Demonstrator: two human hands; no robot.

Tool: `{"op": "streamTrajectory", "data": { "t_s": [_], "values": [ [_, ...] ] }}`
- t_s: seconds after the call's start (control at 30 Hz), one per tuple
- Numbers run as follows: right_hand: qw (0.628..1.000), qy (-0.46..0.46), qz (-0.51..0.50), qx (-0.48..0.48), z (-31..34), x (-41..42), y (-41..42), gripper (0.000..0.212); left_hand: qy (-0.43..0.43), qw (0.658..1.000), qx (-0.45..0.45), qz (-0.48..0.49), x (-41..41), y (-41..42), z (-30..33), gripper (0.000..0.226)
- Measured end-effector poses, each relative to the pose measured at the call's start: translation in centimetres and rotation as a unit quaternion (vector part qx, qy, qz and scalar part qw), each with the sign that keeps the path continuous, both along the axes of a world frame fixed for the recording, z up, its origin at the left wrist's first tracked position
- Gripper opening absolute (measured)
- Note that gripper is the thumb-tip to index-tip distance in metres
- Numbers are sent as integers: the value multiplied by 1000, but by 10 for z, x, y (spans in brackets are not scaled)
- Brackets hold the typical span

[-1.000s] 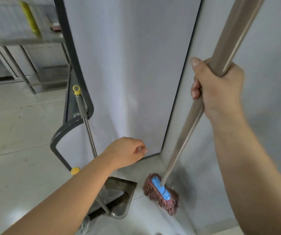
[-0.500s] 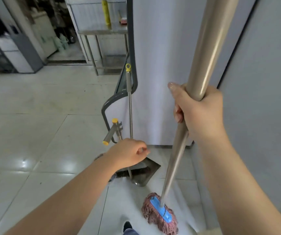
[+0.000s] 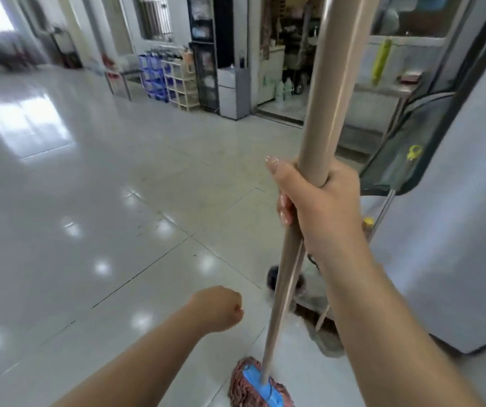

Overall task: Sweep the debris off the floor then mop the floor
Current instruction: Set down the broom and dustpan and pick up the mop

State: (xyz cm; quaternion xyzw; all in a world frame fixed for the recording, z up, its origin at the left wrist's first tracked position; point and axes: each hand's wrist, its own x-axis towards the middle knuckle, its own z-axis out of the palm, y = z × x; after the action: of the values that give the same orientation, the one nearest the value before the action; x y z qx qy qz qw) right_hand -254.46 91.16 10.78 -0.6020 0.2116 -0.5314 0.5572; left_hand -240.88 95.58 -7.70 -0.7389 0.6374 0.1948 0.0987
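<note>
Sweeping part judged finished: dustpan [image 3: 322, 327] and broom handle [image 3: 382, 210] parked against grey cabinet [image 3: 456, 230], behind right arm. Mopping part only beginning. Right hand [image 3: 321, 201] clenched around mop handle [image 3: 321, 113]; mop head [image 3: 253, 383] down on floor [image 3: 89, 201] near feet. Left hand [image 3: 217, 308] curled into fist, holding nothing. Wide glossy tiles ahead not yet mopped, as judged.

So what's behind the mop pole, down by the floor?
Behind the mop handle lies a dustpan with a thin-handled broom, against a grey cabinet. The right forearm covers most of them.
</note>
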Motion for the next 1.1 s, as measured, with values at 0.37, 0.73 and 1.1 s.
{"op": "streamTrajectory", "data": {
  "t_s": [0.37,0.73,1.1],
  "values": [
    [993,-68,92,-1,7,219,101,24,95,949,-76,291,201,152,2,35],
    [993,-5,118,-10,-35,304,108,21,133,915,-23,379,272,220,-26,31],
    [946,45,314,-64,-43,359,116,28,189,787,-140,571,247,220,-30,27]
  ]
}}
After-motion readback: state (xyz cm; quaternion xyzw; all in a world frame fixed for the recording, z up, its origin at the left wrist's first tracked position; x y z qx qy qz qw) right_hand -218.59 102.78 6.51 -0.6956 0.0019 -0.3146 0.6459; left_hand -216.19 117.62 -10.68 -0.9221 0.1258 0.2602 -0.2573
